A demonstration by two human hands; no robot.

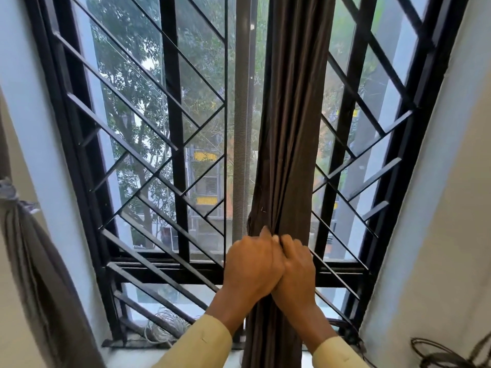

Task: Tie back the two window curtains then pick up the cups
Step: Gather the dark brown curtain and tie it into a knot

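Note:
A dark brown curtain (292,128) hangs bunched into a narrow column in front of the middle of the barred window. My left hand (251,264) and my right hand (296,272) meet side by side at its lower part, and both grip the gathered fabric with curled fingers. A second brownish-grey curtain (29,256) hangs at the far left edge, cinched by a grey tie (12,193). No cups are in view.
A black metal window grille (164,123) with diagonal bars fills the frame behind the curtain. A coil of pale wire (166,326) lies on the sill at the lower left. Dark cables (446,351) lie at the lower right, by the white wall.

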